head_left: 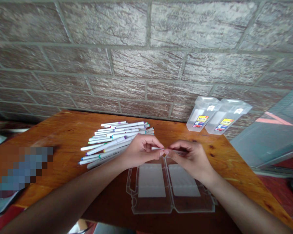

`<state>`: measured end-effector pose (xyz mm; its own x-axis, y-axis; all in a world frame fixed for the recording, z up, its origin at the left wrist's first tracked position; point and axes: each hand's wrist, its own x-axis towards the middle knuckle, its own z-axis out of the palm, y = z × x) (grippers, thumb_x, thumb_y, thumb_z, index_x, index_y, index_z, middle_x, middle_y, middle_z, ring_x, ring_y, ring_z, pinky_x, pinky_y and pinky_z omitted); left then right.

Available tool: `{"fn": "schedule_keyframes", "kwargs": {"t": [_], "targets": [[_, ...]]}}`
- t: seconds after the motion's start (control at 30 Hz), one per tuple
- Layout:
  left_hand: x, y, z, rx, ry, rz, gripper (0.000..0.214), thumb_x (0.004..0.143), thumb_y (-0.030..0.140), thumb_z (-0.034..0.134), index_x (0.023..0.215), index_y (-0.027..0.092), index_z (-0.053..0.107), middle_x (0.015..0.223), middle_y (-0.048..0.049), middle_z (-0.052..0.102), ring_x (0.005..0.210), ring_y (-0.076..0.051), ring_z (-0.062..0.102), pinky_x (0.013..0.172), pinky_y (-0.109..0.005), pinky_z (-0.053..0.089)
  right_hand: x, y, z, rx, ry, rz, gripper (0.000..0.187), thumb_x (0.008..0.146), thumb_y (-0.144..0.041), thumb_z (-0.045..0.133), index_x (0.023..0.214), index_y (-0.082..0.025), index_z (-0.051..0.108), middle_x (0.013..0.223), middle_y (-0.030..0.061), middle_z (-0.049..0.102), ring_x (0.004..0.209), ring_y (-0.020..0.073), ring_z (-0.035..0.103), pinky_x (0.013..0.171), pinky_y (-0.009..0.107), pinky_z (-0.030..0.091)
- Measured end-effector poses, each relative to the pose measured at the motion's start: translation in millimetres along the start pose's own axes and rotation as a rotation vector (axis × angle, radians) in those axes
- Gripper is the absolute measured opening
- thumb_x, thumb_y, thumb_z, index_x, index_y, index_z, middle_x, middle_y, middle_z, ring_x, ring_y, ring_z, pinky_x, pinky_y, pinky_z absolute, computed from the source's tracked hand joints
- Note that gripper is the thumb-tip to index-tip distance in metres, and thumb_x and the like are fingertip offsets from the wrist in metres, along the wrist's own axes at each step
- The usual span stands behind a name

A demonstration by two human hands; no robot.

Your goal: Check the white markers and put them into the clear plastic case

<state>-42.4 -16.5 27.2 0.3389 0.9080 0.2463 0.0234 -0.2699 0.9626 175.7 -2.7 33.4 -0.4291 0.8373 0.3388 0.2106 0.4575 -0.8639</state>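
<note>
Over the clear plastic case (152,206), which lies unfolded on the table, both hands meet at a slim white marker (156,148). My left hand (143,149) pinches it between thumb and fingertips. From the other side, my right hand (189,156) grips it with thumb and curled fingers, hiding much of its length. Whether its cap is on cannot be made out. To the left, a pile of white markers (114,135) with coloured ends spreads across the table, partly behind my left hand and forearm.
Two translucent plastic containers, a left one (202,112) and a right one (226,115), stand at the back right of the wooden table (56,139), bearing yellow and blue labels. A stone-block wall (127,61) rises behind. A pixelated patch covers something at the left edge.
</note>
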Motion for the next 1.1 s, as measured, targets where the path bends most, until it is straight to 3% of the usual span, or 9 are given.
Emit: {"fn": "schedule_keyframes", "kwargs": {"t": [0.27, 0.5, 0.9, 1.1], "targets": [[0.2, -0.7, -3.9, -0.133, 0.016, -0.023, 0.02, 0.082, 0.029, 0.083, 0.088, 0.012, 0.074, 0.076, -0.0043, 0.074, 0.061, -0.01, 0.07, 0.056, -0.017, 0.054, 4.2, -1.0, -0.5, 0.168, -0.027, 0.015, 0.012, 0.082, -0.03, 0.084, 0.089, -0.02, 0.081, 0.084, 0.0043, 0.083, 0.073, 0.017, 0.076, 0.067, 0.024, 0.058], [2.1, 2.8, -4.9, -0.187, 0.031, -0.029, 0.02, 0.08, 0.027, 0.085, 0.087, 0.011, 0.074, 0.071, -0.0025, 0.072, 0.059, -0.01, 0.07, 0.058, -0.018, 0.056, 6.5, 0.7, -3.8, 0.198, -0.037, 0.051, 0.014, 0.085, -0.034, 0.082, 0.091, -0.021, 0.084, 0.088, 0.0053, 0.084, 0.075, 0.0184, 0.077, 0.069, 0.026, 0.059], [2.7, 4.6, -6.2, -0.164, 0.049, -0.043, 0.022, 0.08, 0.03, 0.084, 0.084, 0.012, 0.074, 0.072, -0.004, 0.074, 0.059, -0.011, 0.069, 0.058, -0.02, 0.056, 6.4, -2.2, -2.7, 0.141, 0.014, 0.021, 0.018, 0.08, -0.036, 0.084, 0.083, -0.018, 0.082, 0.078, 0.0064, 0.082, 0.063, 0.0173, 0.073, 0.06, 0.026, 0.057], [2.1, 3.4, -5.9, -0.166, 0.021, -0.028, 0.019, 0.082, 0.028, 0.083, 0.086, 0.012, 0.074, 0.073, -0.0037, 0.074, 0.059, -0.011, 0.069, 0.058, -0.019, 0.055, 6.6, -2.1, -2.5, 0.105, 0.059, 0.045, 0.022, 0.078, -0.038, 0.084, 0.074, -0.017, 0.079, 0.068, 0.004, 0.077, 0.056, 0.0139, 0.065, 0.053, 0.023, 0.05]]}}
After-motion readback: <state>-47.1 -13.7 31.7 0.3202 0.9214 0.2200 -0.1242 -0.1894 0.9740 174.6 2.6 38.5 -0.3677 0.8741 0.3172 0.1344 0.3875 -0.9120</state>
